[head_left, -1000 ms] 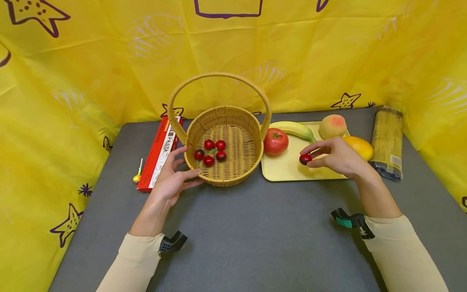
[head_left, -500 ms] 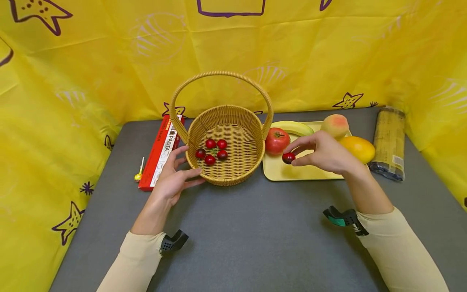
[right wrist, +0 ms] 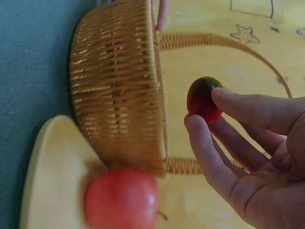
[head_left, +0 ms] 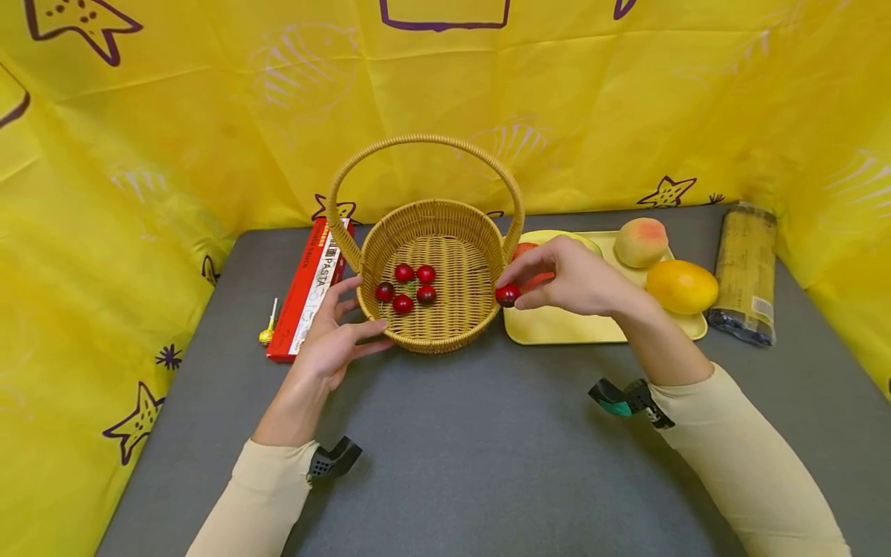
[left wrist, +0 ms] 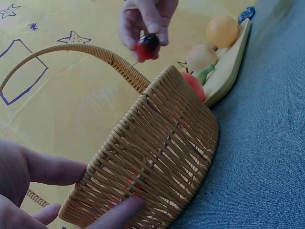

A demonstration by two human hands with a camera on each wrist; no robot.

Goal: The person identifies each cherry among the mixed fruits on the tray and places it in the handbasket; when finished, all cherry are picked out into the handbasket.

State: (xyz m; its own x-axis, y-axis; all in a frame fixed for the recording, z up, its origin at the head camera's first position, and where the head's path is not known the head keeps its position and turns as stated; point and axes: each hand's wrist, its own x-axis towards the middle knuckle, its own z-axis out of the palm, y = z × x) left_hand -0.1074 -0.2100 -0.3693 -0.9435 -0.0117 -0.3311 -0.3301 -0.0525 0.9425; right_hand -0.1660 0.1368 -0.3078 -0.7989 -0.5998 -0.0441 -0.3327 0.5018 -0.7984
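Observation:
A wicker basket with a tall arched handle stands mid-table, several dark red cherries lying in its left half. My left hand holds the basket's left side, fingertips at the rim and against the outer wall. Between thumb and fingertips my right hand pinches another cherry, close to the basket's right rim. In the right wrist view this cherry is dark on top and red below. A red apple sits beside the basket, mostly hidden behind the right hand in the head view.
Right of the basket, a pale yellow tray bears a banana, a peach and a mango. Beyond it lies a yellow-and-dark package. A red pasta box and a lollipop lie at left.
My right hand has carried the cherry leftward from over the tray to the basket's right rim, now covering much of the apple. The left hand has kept its place on the basket.

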